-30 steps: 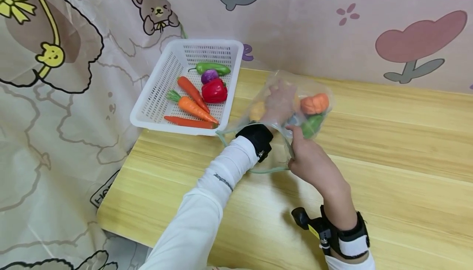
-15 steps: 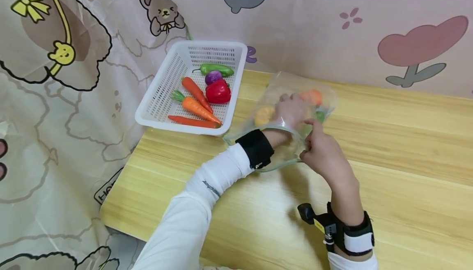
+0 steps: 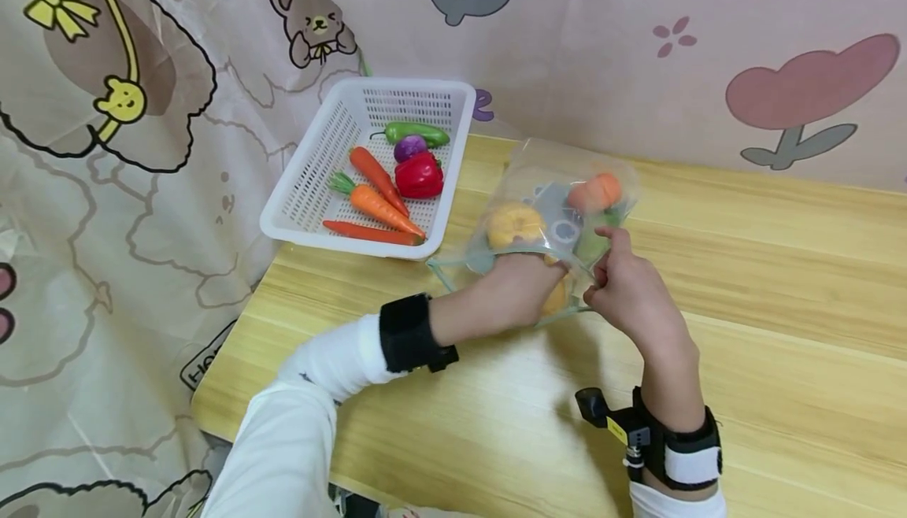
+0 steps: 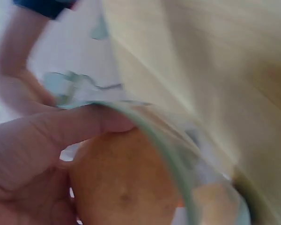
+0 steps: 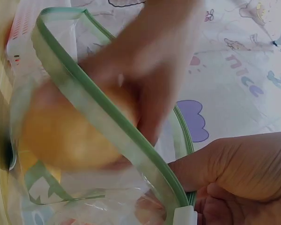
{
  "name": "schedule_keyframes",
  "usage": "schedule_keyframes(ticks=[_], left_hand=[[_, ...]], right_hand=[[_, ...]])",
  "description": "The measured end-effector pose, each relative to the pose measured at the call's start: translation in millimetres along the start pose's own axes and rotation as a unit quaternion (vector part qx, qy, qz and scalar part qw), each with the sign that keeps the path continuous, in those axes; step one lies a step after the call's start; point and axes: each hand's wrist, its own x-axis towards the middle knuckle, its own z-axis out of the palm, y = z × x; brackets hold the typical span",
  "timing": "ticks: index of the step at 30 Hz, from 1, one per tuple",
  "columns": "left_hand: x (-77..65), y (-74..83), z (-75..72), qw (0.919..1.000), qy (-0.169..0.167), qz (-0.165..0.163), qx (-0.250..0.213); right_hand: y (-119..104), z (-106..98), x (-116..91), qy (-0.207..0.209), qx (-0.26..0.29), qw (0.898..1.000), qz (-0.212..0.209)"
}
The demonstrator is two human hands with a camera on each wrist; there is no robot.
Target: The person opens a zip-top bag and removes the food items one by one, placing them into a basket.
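left hand (image 3: pixel 520 286) grips a round yellow-orange item (image 4: pixel 126 178) in the mouth of a clear bag (image 3: pixel 542 160); right hand (image 3: pixel 634 290) pinches the bag's green rim (image 5: pixel 103 101). step, judged: taking the item out. next move calls for holding the mouth wide so it passes without snagging. bag lies near the table's (image 3: pixel 779 282) far edge, right of a white basket (image 3: pixel 340 242) of vegetables (image 3: pixel 418 175) at the far left corner. printed cloth (image 3: pixel 588 46) hangs behind and along the left edge.
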Motion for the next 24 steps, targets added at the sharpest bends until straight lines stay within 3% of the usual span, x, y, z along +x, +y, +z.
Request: schedule_keyframes(ticks=[3, 5, 9, 12, 15, 18, 21, 24], left_hand=[[-21.1, -6.0, -10.5, 0.9957, -0.046, 0.009, -0.080], [-36.1, -11.6, -17.5, 0.9932, -0.050, 0.017, -0.104], [-64.7, -24.9, -30.0, 0.9887, -0.031, 0.040, -0.141], [-83.1, -40.2, -36.8, 0.9815, 0.005, 0.029, -0.189], [-96.3, -63.6, -37.8, 0.9691, 0.057, -0.028, -0.238], [-99.6, -92.6, -29.8, 0.9540, 0.103, -0.109, -0.260], [-93.8, -118.5, -13.5, 0.9414, 0.112, -0.177, -0.264], [-84.4, -135.8, 5.3, 0.9304, 0.094, -0.217, -0.280]], right_hand=[[0.7, -0.5, -0.6, 0.003, -0.001, 1.000, 0.002], [1.1, -0.1, -0.6, 0.004, 0.000, 1.000, 0.002], [1.7, 0.9, -1.0, 0.012, -0.003, 1.000, -0.002], [1.8, 1.0, -1.4, 0.015, -0.002, 1.000, -0.005], [1.7, 0.9, -2.0, 0.015, 0.001, 1.000, -0.010], [2.3, 0.3, -2.3, 0.016, 0.001, 1.000, -0.010], [3.0, -0.5, -2.7, 0.017, 0.000, 1.000, -0.010], [3.3, -1.1, -2.7, 0.016, 0.001, 1.000, -0.010]])
